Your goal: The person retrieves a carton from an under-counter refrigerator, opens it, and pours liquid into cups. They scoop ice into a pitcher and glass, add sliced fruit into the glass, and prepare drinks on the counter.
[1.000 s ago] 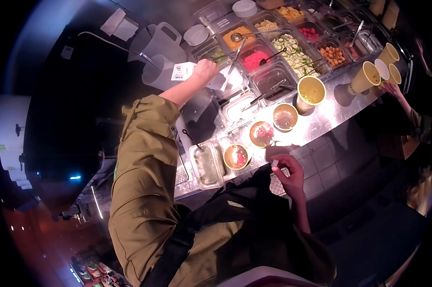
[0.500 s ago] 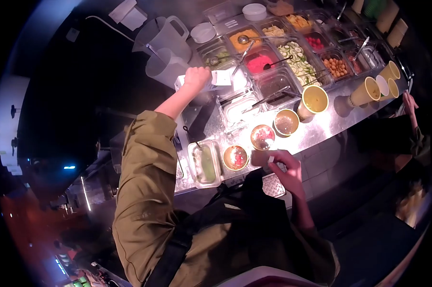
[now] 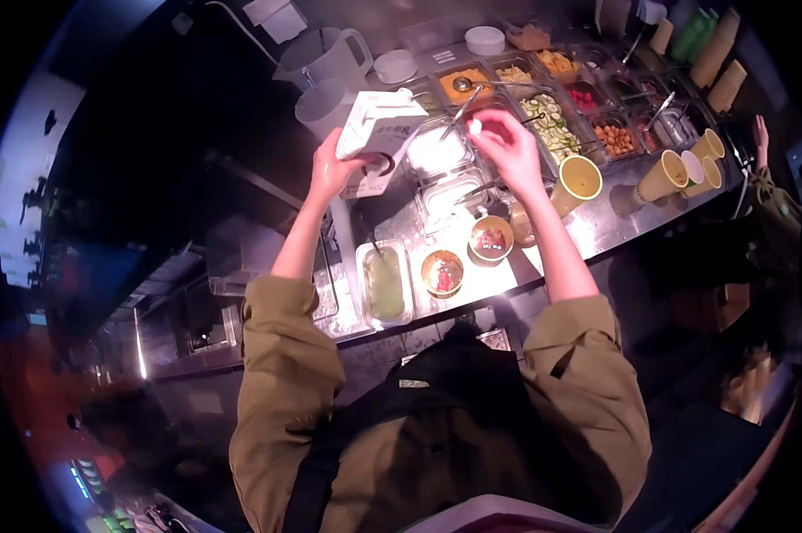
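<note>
Left hand (image 3: pixel 333 167): wrapped around the white carton (image 3: pixel 379 124), which is held above the bench (image 3: pixel 601 233)
Right hand (image 3: pixel 506 149): curled, a small white piece (image 3: pixel 476 127) pinched at the thumb
Bowls (image 3: pixel 443 274): set near the bench's edge

Carton (image 3: pixel 381 123): print too small to read; contents not visible. The person's left hand (image 3: pixel 333 169): fingers partly hidden by the carton. Right hand (image 3: pixel 508 147) pinches a small white item (image 3: pixel 476 127), too small to identify. One bowl (image 3: pixel 522 233) is partly covered by the right forearm. Smaller jug (image 3: pixel 319 108): partly behind the carton. Pale objects (image 3: pixel 747 384), lower right: blurred, unidentifiable. Co-worker's body (image 3: pixel 774 202): mostly lost in darkness.
</note>
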The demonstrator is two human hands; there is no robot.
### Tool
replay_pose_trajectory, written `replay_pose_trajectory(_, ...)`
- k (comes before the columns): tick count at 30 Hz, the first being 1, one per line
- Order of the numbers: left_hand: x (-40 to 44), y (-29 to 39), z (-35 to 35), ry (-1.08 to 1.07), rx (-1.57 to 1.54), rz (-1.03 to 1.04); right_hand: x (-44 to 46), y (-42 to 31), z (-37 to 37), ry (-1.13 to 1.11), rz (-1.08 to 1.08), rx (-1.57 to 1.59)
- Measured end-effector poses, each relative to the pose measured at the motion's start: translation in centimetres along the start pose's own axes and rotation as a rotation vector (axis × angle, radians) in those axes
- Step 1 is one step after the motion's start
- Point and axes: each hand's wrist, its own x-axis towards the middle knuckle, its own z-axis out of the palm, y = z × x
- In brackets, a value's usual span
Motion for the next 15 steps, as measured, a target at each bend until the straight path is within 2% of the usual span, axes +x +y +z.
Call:
replay_pose_trajectory(4, -7.7, 5.8, -2.0, -0.035, -0.050, -0.081, -0.6, -4.4, 4.2, -0.182, -0.189, -0.250)
replay_pose_trajectory(5, -10.0, 7.5, -2.4, -0.050, 0.015, -0.056, -2.2, -5.7, 4.7, -0.261, -0.229, -0.322)
replay_pose_trajectory(7, -14.9, 9.9, -2.8, -0.096, -0.052, -0.078, -6.5, -7.9, 4.7, -0.343, -0.362, -0.478)
replay_pose_trajectory(9, -20.1, 8.3, -2.0, -0.166, -0.161, -0.025, -11.8, -10.1, 3.8, -0.476, -0.353, -0.529)
replay_pose_trajectory(11, -24.8, 12.1, -1.4, -0.305, -0.224, -0.158, -17.2, -10.8, 1.8, -0.632, -0.483, -0.604)
replay_pose_trajectory(13, -29.1, 10.9, 1.6, -0.473, -0.356, -0.221, -22.4, -12.5, -0.3, -0.697, -0.399, -0.619)
replay_pose_trajectory(15, -31.8, 11.2, 4.7, -0.698, -0.746, -0.412, -26.9, -13.8, -2.3, -0.649, -0.370, -0.555)
